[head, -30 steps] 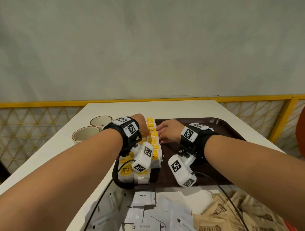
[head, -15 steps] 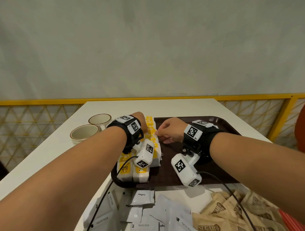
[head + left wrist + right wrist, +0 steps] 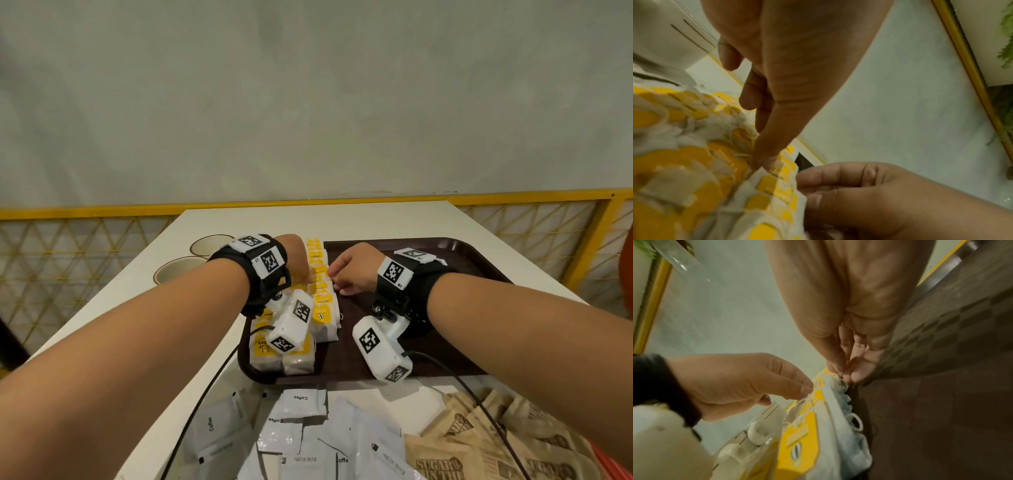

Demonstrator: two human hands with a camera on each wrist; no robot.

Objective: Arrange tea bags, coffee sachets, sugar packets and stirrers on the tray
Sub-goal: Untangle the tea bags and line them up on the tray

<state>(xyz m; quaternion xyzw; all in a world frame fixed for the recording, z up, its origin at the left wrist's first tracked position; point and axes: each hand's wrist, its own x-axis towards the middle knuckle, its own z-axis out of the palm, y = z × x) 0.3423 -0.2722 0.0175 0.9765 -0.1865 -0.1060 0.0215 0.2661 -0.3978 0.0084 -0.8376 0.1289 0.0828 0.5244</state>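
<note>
Hands: left (image 3: pixel 297 255) and right (image 3: pixel 352 270) pinch yellow-tagged tea bags (image 3: pixel 322 301); sachets (image 3: pixel 301 399) read "Coffee".

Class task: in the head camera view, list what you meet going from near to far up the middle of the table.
coffee sachets → tray near rim → tea bags → bare white table → yellow railing

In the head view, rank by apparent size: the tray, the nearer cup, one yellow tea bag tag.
1. tray
2. nearer cup, partly hidden by the left arm
3. tea bag tag
</note>
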